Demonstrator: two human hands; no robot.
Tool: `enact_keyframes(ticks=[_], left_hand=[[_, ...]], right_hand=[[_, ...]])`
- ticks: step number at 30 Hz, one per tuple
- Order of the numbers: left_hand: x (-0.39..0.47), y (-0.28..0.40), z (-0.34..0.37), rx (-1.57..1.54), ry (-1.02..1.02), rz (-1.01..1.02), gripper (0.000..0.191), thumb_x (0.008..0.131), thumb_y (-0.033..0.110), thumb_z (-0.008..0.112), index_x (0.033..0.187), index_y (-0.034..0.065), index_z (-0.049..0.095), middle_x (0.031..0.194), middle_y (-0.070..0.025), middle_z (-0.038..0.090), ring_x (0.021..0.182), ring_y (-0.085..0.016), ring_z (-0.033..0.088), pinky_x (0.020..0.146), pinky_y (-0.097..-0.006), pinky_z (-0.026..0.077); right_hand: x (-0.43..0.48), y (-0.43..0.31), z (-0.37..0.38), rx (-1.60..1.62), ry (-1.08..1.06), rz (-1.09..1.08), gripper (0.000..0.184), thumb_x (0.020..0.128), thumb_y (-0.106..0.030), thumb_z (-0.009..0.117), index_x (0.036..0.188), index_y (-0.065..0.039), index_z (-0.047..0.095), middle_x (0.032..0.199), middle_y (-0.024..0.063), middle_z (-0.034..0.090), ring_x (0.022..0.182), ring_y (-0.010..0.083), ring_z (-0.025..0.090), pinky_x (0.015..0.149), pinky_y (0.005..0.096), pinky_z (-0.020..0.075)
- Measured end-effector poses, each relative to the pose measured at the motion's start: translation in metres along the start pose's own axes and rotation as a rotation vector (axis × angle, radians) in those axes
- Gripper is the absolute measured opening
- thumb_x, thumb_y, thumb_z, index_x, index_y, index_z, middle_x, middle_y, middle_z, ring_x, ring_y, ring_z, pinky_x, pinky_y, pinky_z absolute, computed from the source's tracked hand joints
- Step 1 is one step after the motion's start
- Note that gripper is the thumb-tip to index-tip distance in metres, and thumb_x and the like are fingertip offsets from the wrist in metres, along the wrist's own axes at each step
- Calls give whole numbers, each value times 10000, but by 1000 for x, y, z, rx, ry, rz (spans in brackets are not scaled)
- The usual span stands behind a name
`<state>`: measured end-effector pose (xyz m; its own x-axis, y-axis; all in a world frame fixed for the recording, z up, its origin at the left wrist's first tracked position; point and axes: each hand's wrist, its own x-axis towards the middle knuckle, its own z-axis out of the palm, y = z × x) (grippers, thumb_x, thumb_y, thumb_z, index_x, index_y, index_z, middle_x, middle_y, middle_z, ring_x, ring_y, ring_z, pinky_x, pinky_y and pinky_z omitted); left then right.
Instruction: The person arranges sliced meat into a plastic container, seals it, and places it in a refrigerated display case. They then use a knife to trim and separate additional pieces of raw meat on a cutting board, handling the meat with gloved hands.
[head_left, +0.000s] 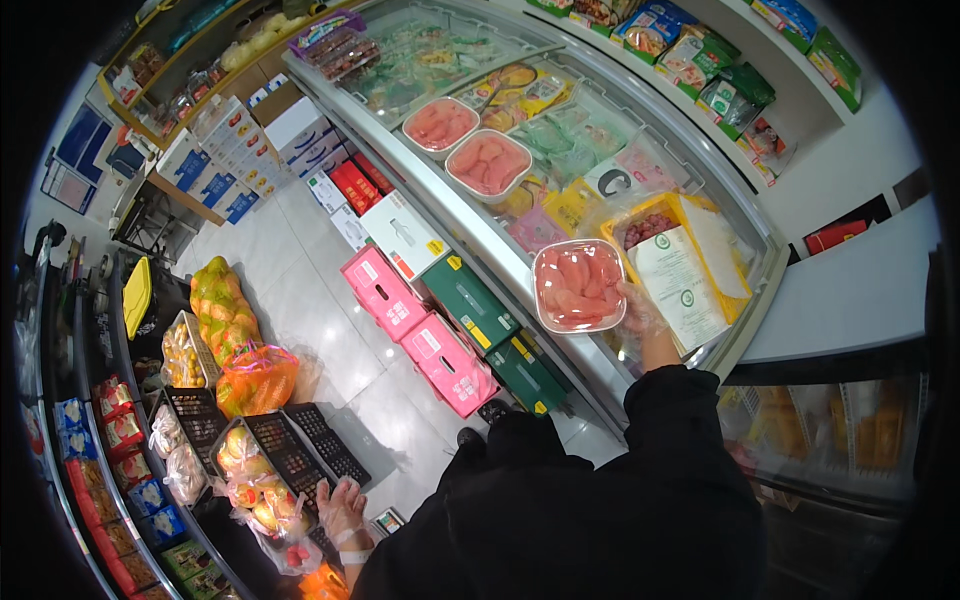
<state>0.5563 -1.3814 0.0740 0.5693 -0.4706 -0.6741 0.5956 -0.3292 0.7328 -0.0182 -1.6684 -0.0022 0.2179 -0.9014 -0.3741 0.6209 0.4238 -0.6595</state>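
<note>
My right hand (642, 309), in a clear plastic glove, grips the right side of a clear lidded tray of peeled pink citrus segments (578, 286). This tray is above the near edge of the glass-topped chest freezer (480, 236). Two similar trays, the nearer one (489, 165) and the farther one (441, 124), stand side by side on the freezer top. Low on the left, my left hand (343, 514) wears a clear glove too and holds nothing, its fingers apart. Near it are bagged round fruits (259, 487) in a black crate.
A yellow crate (615, 225) with grapes and printed paper rests on the freezer's right end. Pink cartons (448, 364) and green cartons (470, 304) line its base. An orange mesh bag (257, 379) and a black plastic crate (328, 442) occupy the tiled floor (337, 330) near packed shelves.
</note>
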Motion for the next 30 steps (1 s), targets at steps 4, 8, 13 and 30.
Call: enact_keyframes(ticks=[4, 8, 13, 30], left_hand=[[5, 6, 41, 52, -13, 54, 642, 849, 132, 624, 1395, 135, 285, 1032, -111, 611, 802, -218, 629, 605, -265, 484], [20, -4, 76, 193, -13, 95, 644, 858, 134, 645, 1394, 141, 288, 994, -95, 613, 741, -186, 600, 582, -246, 462], [31, -6, 106, 289, -77, 13, 669, 861, 145, 656, 1400, 136, 260, 965, -79, 612, 727, -166, 603, 608, -251, 502], [50, 17, 139, 351, -49, 27, 622, 898, 114, 567, 1422, 99, 232, 1022, -109, 589, 766, -180, 599, 621, -257, 494]], right_hand=[[20, -32, -20, -42, -6, 61, 627, 799, -259, 725, 1295, 14, 455, 1266, 146, 556, 1133, 260, 568, 988, 407, 464], [35, -63, -14, -27, 168, -90, 558, 794, -245, 723, 1230, 28, 507, 1167, 146, 610, 1047, 255, 619, 878, 391, 540], [96, -13, 6, 292, 122, -188, 511, 812, -210, 700, 1223, 20, 503, 1185, 164, 586, 1056, 276, 603, 906, 408, 529], [113, 24, 85, -961, 527, -662, 445, 875, -248, 581, 1229, 9, 498, 1159, 167, 578, 1007, 308, 584, 863, 393, 476]])
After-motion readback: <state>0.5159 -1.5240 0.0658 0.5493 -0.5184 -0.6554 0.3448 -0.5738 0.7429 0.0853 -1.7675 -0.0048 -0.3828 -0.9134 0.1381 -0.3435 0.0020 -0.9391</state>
